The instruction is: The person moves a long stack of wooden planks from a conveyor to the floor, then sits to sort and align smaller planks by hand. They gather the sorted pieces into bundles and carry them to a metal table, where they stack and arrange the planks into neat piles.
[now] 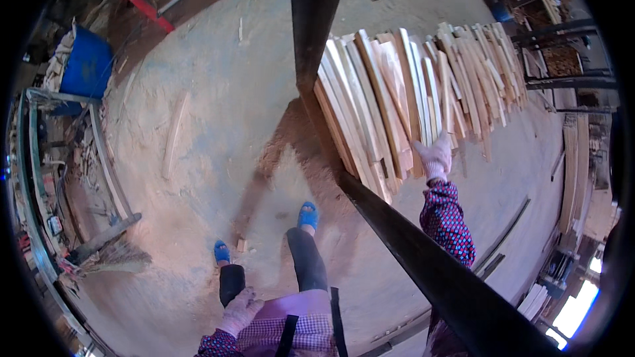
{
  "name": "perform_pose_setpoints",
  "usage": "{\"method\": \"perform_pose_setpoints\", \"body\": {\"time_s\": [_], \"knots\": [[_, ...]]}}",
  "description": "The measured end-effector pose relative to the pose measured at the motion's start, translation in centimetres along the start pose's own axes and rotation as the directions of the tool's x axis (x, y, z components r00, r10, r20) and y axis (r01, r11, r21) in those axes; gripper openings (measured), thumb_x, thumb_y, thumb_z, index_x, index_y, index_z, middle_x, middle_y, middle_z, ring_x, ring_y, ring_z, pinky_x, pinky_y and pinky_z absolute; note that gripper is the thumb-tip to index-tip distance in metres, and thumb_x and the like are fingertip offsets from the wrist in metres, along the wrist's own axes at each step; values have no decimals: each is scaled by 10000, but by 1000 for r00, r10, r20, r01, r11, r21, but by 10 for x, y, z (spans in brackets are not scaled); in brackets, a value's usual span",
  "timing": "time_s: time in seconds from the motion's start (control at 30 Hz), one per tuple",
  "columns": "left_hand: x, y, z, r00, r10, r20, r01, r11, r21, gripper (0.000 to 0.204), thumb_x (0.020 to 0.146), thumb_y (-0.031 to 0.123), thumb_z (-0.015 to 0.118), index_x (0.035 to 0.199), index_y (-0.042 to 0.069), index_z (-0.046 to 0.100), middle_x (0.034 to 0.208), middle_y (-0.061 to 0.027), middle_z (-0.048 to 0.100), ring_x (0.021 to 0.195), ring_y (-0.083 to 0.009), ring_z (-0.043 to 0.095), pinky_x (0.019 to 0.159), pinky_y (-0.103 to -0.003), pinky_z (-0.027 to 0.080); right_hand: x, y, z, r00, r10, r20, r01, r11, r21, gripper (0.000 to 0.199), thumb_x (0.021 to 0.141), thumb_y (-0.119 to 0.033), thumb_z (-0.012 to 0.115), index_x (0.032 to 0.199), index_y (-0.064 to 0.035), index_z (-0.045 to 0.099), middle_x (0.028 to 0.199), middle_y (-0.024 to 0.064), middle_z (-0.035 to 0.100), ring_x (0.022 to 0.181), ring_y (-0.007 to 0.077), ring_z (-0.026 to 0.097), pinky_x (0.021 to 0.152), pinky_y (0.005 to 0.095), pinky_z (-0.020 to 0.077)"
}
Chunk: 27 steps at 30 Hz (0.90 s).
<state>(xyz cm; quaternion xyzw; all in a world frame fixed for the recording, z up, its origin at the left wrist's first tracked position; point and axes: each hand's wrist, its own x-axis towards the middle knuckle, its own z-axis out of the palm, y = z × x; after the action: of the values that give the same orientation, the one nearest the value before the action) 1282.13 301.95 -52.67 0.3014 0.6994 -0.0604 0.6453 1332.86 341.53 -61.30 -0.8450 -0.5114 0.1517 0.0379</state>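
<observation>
My right hand (435,157), in a pale knitted glove, reaches out to the near ends of a row of wooden strips (380,102). Its thumb stands apart from the fingers and the hand touches the strip ends; no firm grip shows. The strips lie side by side, pale to brown, some overlapping at odd angles. Down by my left thigh, my left hand (241,312) wears a similar glove, its fingers loosely bent and holding nothing visible. A dark metal beam (410,248) crosses in front of my right forearm and runs along the near left of the strips.
A blue barrel (87,63) with scraps stands at the far left, beside a metal frame (36,178). One loose wooden strip (174,133) lies on the dusty floor. Long boards (574,168) and racks line the right side. A small wood block (242,245) lies between my feet.
</observation>
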Motion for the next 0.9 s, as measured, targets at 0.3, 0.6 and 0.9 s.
{"method": "perform_pose_setpoints", "body": {"time_s": [0.3, 0.6, 0.9], "knots": [[-6, -26, 43, 934, -331, -133, 337, 941, 28, 685, 872, 445, 678, 1397, 40, 508, 1256, -186, 650, 1177, -305, 620, 1007, -392, 469, 29, -52, 43, 928, -153, 341, 120, 986, 115, 739, 803, -315, 770, 1356, 41, 432, 1309, 264, 583, 1265, 397, 537, 1034, 427, 441], [-9, -37, 57, 956, -193, -220, 163, 975, -148, 632, 888, 380, 668, 1368, -2, 514, 1169, -171, 670, 1118, -290, 635, 997, -375, 470, 26, -43, 71, 977, -184, 111, 205, 953, -222, 461, 858, -308, 638, 1192, -5, 538, 1167, 258, 624, 1081, 428, 623, 917, 493, 505], [4, -53, 74, 965, -212, -152, 183, 966, -182, 620, 883, 365, 679, 1369, 15, 521, 1247, -191, 654, 1144, -284, 646, 991, -363, 493, 23, -42, 66, 932, -303, 197, 340, 921, -191, 276, 922, -286, 591, 1055, -45, 614, 1128, 266, 632, 1054, 466, 602, 902, 507, 504]]}}
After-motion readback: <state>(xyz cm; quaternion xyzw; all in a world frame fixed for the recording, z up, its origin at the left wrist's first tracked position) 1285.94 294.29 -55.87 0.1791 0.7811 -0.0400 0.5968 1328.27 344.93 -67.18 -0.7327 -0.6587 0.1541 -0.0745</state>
